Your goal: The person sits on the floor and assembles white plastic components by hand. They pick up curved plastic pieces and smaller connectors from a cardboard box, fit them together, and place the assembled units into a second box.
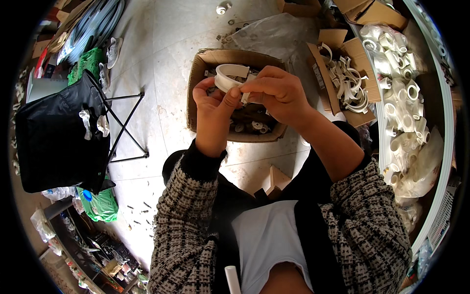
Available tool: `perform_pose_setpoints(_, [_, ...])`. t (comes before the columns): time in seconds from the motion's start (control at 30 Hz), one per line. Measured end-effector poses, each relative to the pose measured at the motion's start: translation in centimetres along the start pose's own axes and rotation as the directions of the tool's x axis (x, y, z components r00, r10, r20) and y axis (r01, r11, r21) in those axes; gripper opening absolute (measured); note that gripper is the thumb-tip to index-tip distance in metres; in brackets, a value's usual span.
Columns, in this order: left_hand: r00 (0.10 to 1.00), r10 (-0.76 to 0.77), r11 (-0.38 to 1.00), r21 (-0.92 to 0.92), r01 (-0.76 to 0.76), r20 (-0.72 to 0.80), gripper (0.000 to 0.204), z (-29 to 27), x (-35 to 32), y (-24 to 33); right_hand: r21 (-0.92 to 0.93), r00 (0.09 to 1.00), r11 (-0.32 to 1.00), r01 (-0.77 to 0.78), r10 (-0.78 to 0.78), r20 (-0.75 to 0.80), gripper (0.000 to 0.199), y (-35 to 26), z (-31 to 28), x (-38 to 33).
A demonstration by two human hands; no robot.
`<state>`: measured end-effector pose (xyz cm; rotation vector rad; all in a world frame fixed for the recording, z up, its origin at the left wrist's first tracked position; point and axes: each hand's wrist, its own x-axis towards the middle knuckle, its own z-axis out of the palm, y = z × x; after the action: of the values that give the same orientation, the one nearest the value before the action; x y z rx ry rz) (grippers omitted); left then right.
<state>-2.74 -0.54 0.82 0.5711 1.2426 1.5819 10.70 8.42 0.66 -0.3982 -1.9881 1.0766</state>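
Note:
A white plastic pipe clamp (pixel 226 82), a curved band with a squared end, is held up in front of me. My left hand (pixel 212 111) grips the band's left side, thumb pressed along its lower edge. My right hand (pixel 283 96) pinches the clamp's right end, its thumb and forefinger closed on a small white part there. Exactly what those fingertips cover is hidden. Both hands are above an open cardboard box (pixel 194 73) that holds small loose white and grey fittings (pixel 257 126), partly hidden by my hands.
Right of the box stands a smaller carton (pixel 319 78) heaped with white pipe clamps (pixel 350 85). A shelf of bagged white pipe fittings (pixel 404 105) runs along the right. At left are a black folding chair (pixel 63 142) and grey shoes (pixel 113 53). Clear plastic sheeting (pixel 271 34) lies beyond the box.

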Motion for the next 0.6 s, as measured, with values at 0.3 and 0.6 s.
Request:
perform_pose_setpoints(0.3, [0.992,0.118,0.982,-0.154,-0.11,0.044,0.045,0.15,0.01,-0.22,0.018,1.0,1.0,-0.006,0.006,-0.003,0.027,0.01,0.26,-0.07])
perform_pose_setpoints(0.6, [0.988,0.128,0.94,-0.327,-0.095,0.083,0.046,0.54,-0.68,0.08,0.033,0.999,0.999,-0.018,0.019,-0.034,0.021,-0.33,0.35,0.14])
